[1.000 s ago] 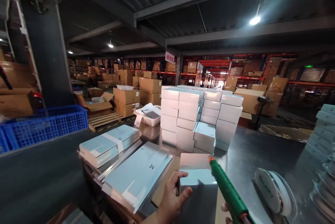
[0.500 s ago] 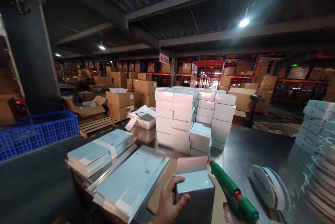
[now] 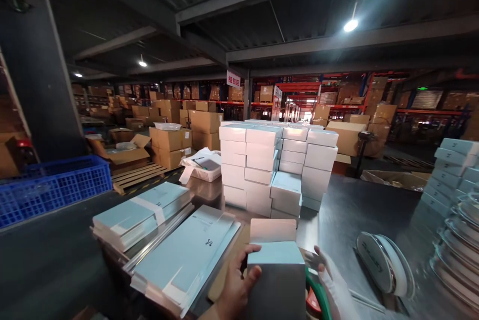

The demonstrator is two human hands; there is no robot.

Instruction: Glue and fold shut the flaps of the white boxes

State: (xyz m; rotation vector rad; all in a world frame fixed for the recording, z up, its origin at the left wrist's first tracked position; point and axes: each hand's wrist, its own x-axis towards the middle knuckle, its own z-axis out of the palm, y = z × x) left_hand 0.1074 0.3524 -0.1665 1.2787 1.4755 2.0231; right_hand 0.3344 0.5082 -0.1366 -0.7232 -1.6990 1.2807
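Observation:
My left hand (image 3: 239, 280) grips the left side of a small box (image 3: 277, 285), its thumb on the near face and fingers at the top edge. The box has a pale blue top and a raised white flap (image 3: 273, 230) at the back. To its right is my right hand (image 3: 333, 280), slightly blurred, fingers stretched out and apart. A green hot glue gun (image 3: 319, 294) with a red trigger sits low between that hand and the box, its nozzle out of sight. Cardboard (image 3: 228, 270) lies under the box.
Flat pale-blue cartons (image 3: 183, 255) and a banded stack (image 3: 142, 210) lie at left. White boxes (image 3: 258, 170) are piled ahead. A ribbon spool (image 3: 377, 265), stacked clear spools (image 3: 456, 255) and blue boxes (image 3: 449, 170) stand at right. A blue crate (image 3: 56, 190) is far left.
The glue gun has dropped from the flap's right corner to low beside the box. My right hand has come up into view with its fingers extended. My left hand stays on the box.

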